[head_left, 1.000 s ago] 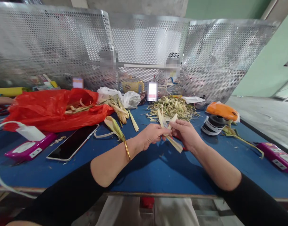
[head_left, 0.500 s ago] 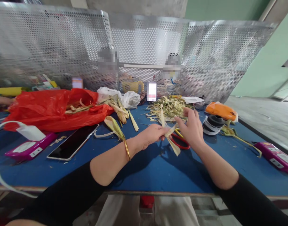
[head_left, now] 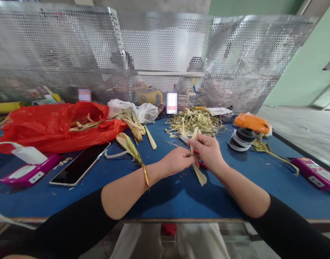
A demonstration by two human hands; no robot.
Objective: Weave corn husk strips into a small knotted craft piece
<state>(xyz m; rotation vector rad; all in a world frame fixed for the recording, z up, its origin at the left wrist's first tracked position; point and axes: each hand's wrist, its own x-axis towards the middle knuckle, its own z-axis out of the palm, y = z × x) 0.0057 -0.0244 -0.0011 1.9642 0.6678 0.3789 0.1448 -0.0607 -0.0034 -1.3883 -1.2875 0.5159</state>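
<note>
Pale strips of corn husk (head_left: 199,175) cross between my two hands above the blue table. My left hand (head_left: 179,160) pinches them from the left, its fingertips at the crossing. From the right, my right hand (head_left: 209,149) is closed on the upper strip, thumb and fingers together. Red-handled scissors (head_left: 202,164) lie partly hidden behind my hands. Just beyond is a heap of shredded husk (head_left: 198,121). A folded green husk (head_left: 129,144) rests near my left wrist, which wears a gold bangle.
A red plastic bag (head_left: 46,124) and a phone (head_left: 80,163) are on the left. A black and white spool (head_left: 242,139), an orange packet (head_left: 252,124) and a purple power strip (head_left: 314,173) sit to the right. Perforated metal panels (head_left: 165,46) stand behind.
My right hand has moved left and down and closed on the husk strip. My left hand has turned slightly with its hold kept. The view has shifted a little.
</note>
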